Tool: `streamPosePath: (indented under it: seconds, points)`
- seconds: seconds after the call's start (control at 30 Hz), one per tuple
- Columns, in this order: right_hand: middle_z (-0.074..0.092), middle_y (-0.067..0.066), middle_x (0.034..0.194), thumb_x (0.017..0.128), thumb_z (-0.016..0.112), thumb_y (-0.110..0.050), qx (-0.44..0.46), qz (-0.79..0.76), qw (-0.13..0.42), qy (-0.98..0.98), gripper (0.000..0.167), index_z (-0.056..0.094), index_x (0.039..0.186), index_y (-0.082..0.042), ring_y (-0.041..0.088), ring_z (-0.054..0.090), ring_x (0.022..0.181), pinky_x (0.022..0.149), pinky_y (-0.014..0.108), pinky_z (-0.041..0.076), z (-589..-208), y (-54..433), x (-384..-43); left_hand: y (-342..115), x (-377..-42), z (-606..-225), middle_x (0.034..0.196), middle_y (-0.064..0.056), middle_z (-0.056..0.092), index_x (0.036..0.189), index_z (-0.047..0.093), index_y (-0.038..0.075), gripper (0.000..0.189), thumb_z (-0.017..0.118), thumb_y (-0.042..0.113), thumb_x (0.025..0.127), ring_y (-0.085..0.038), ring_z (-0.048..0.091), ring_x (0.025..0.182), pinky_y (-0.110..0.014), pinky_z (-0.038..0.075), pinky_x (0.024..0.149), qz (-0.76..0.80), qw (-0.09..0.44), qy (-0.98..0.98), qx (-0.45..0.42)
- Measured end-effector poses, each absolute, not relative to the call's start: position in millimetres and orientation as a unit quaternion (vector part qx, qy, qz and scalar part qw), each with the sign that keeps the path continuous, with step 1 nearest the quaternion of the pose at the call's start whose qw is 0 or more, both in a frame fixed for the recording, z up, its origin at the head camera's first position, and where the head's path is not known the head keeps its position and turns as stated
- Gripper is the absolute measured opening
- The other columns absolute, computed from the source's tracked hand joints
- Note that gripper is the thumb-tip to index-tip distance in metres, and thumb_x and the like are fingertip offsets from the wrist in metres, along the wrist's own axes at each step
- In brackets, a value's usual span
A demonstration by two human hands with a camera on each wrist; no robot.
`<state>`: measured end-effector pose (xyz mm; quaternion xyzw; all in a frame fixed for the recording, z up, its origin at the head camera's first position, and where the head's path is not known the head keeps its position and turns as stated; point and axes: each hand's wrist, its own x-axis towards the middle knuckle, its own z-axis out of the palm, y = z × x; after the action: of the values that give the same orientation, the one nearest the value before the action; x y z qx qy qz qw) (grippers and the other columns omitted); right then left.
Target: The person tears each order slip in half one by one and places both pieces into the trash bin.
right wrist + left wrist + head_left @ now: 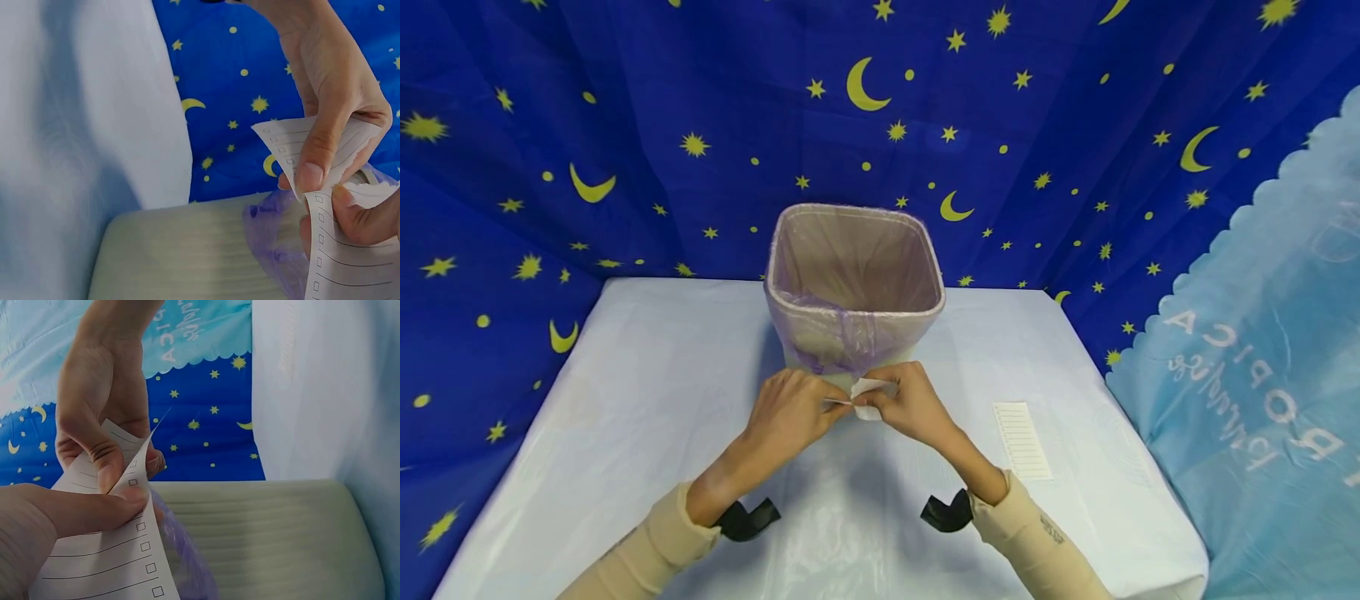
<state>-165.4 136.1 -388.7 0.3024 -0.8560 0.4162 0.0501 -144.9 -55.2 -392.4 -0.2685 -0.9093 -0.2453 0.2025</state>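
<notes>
A white sheet printed with lines and small checkboxes (871,385) is between my two hands, in front of the bin. My left hand (792,410) pinches one part of it between thumb and fingers. Right beside it, my right hand (917,404) pinches the other part. The right wrist view shows ragged torn edges on the upper part (290,140) and the lower part (350,272), which meet by the checkbox margin at the fingertips. In the left wrist view, the left thumb (94,512) presses on the sheet below the right hand (103,419).
Just beyond the hands stands a pale bin (857,312) lined with a thin purple bag. Another lined paper slip (1022,440) lies on the white-covered table (692,375) at the right. A starry blue curtain (647,108) hangs behind, a light blue one (1262,350) at the right.
</notes>
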Motion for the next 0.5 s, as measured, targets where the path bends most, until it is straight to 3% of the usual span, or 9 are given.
streamPosePath:
  seconds: [0.03,0.27,0.5]
  points:
    - [0.075,0.010,0.082,0.081,0.074,0.003,0.288,0.428,0.041,-0.855,0.005,0.077,0.084,0.000,0.013,0.069,0.073,0.066,0.021,0.053,-388.6,135.7,-165.6,-55.2,-144.6,-392.5,0.056,0.008,0.063,0.078,0.081,0.023,0.009,0.087,0.025,0.071,-0.004,0.046,0.046,-0.021,0.042,0.048,-0.245,0.210,-0.907,-0.269]
    - [0.072,0.016,0.079,0.080,0.077,-0.001,0.203,0.497,-0.010,-0.844,0.008,0.074,0.082,0.006,0.004,0.058,0.067,0.064,0.022,0.049,-386.9,135.9,-167.8,-56.0,-142.1,-392.8,0.060,0.008,0.066,0.077,0.081,0.025,0.010,0.087,0.024,0.070,-0.010,0.051,0.050,-0.026,0.044,0.053,-0.240,0.258,-0.895,-0.275]
    - [0.070,0.014,0.074,0.079,0.077,0.000,0.150,0.532,-0.025,-0.833,0.012,0.072,0.083,0.010,0.006,0.055,0.061,0.059,0.022,0.047,-386.3,135.5,-167.2,-56.3,-141.3,-393.4,0.065,0.007,0.069,0.076,0.081,0.024,0.011,0.089,0.022,0.068,-0.012,0.053,0.053,-0.028,0.044,0.056,-0.243,0.286,-0.881,-0.289]
